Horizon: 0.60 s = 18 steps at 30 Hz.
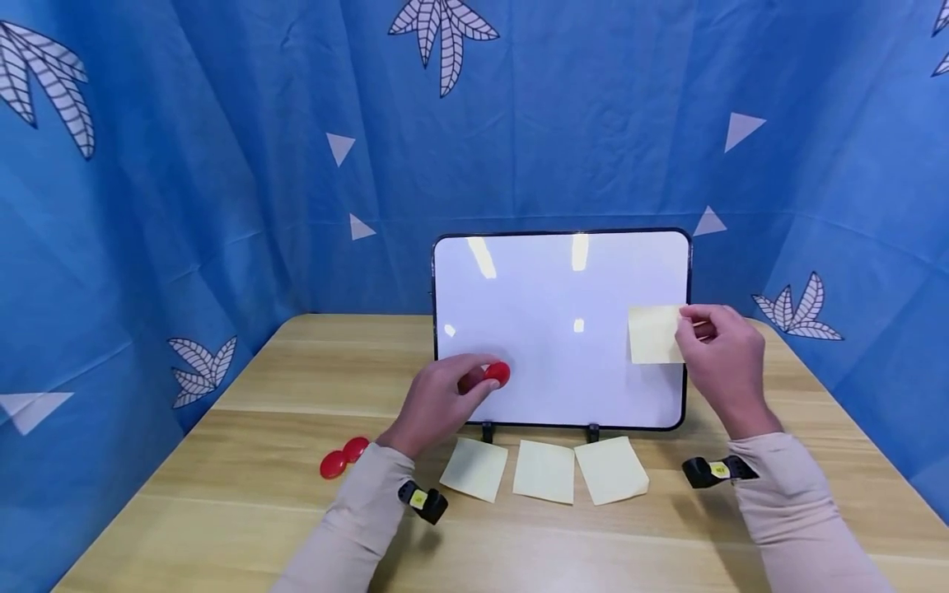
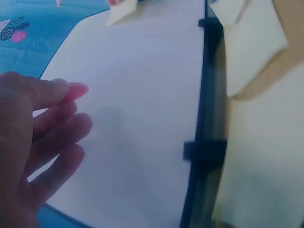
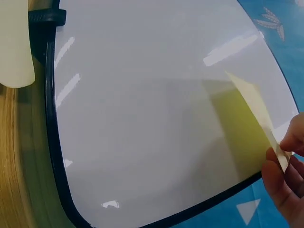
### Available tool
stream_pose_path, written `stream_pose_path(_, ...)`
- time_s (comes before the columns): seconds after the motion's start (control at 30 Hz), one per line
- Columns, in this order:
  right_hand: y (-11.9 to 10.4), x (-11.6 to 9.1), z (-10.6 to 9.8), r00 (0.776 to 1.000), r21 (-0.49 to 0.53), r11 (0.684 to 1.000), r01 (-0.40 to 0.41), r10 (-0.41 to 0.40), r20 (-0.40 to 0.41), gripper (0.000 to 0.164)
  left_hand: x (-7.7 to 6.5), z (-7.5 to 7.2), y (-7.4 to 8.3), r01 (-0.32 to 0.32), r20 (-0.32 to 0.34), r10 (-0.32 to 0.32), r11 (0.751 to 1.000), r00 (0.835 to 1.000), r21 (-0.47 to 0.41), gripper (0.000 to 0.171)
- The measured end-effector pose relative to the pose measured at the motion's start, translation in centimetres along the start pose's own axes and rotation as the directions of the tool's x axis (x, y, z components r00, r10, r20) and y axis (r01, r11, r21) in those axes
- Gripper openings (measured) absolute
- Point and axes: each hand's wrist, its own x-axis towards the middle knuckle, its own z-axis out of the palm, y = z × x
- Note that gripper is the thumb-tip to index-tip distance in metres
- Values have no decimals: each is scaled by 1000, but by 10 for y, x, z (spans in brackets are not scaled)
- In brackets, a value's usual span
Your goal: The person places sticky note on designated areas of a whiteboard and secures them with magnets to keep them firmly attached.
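Observation:
A whiteboard (image 1: pixel 549 329) with a black frame stands upright on small black feet. In front of its lower left part, my left hand (image 1: pixel 442 397) pinches a round red magnet (image 1: pixel 497 374) between thumb and index finger; the left wrist view shows the magnet (image 2: pixel 77 90) edge-on, apart from the board. Over at the board's right side, my right hand (image 1: pixel 722 354) pinches a pale yellow sticky note (image 1: pixel 655 334) by its right edge. In the right wrist view that note (image 3: pixel 256 104) is held off the board, with its reflection on the glossy surface.
Several things lie on the wooden table (image 1: pixel 245 461). Three more notes, a left one (image 1: pixel 474 469), a middle one (image 1: pixel 544 472) and a right one (image 1: pixel 612 470), lie before the board. Two red magnets (image 1: pixel 334 464) touch at the left. A blue patterned curtain (image 1: pixel 519 148) hangs behind.

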Motion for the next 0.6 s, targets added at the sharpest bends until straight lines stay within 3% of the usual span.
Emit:
stream_pose_path(0.13, -2, 0, 2, 1000, 9, 1000, 19, -19, -11, 23, 7, 2, 5, 112, 21, -111, 985, 994, -128, 32)
stream_pose_path(0.33, 2, -2, 4, 1000, -4, 1000, 6, -6, 4, 23, 15, 7, 9, 267, 63, -260, 925, 964, -271, 33)
stream_pose_path(0.43, 4, -2, 5, 1000, -12, 1000, 6, -6, 3, 23, 19, 9, 10, 303, 81, -292, 900, 953, -313, 32)
stream_pose_path(0.6, 3, -2, 7, 1000, -24, 1000, 12, -12, -6, 22, 27, 15, 12, 314, 92, -301, 877, 949, -365, 30)
